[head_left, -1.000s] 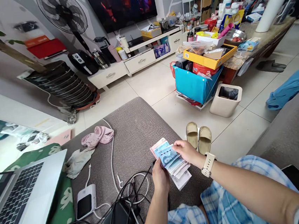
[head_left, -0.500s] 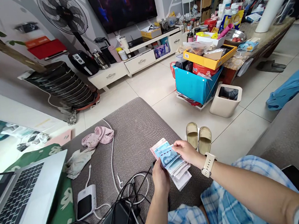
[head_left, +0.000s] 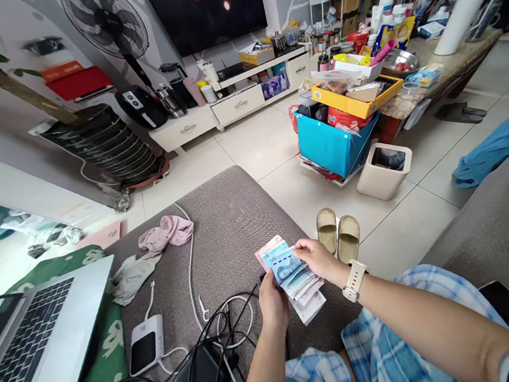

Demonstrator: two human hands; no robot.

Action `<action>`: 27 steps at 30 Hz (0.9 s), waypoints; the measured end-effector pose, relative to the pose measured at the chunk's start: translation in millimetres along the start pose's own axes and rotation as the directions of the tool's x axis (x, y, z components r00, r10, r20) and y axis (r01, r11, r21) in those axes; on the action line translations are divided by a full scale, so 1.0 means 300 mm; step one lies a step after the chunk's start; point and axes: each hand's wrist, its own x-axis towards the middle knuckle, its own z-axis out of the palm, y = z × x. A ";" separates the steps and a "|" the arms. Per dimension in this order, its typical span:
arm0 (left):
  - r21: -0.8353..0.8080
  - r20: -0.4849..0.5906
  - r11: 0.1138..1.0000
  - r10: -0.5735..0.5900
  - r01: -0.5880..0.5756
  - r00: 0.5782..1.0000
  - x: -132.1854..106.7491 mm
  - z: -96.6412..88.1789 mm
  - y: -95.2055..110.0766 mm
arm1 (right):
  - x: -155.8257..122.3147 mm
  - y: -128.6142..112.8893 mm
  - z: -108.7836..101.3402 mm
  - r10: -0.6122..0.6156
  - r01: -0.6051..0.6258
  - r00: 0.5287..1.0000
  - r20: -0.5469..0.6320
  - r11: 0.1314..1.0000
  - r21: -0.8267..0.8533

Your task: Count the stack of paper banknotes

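A fanned stack of banknotes (head_left: 297,280) is in front of me, above the grey sofa seat (head_left: 234,217). My left hand (head_left: 273,302) is closed around the stack's left side, thumb on top. Blue notes lie uppermost, a pinkish one shows at the far edge, and paler ones spread toward me. With thumb and fingers my right hand (head_left: 316,259) pinches the upper right corner of a blue note; a beige watch (head_left: 355,280) is on that wrist. How many notes there are I cannot tell.
Left of my hands lie tangled black cables (head_left: 214,333), a white power bank (head_left: 147,344) and a laptop (head_left: 48,343). A pink cloth (head_left: 167,233) rests farther up the seat. Slippers (head_left: 348,237), a beige bin (head_left: 385,172) and a blue storage box (head_left: 333,141) stand on the floor beyond.
Both hands and the banknotes hold practically the same position. On the television, the picture has turned darker, with a small bright spot.
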 end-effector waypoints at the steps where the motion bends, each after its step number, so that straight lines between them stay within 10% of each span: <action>1: -0.005 0.003 1.000 -0.002 0.002 1.000 0.001 -0.001 0.000 | 0.000 0.000 0.000 0.002 -0.002 1.000 0.000 1.000 0.002; 27: -0.005 0.019 1.000 0.001 -0.001 1.000 -0.002 0.004 0.003 | -0.007 -0.019 -0.002 0.029 -0.033 0.999 0.041 0.995 0.098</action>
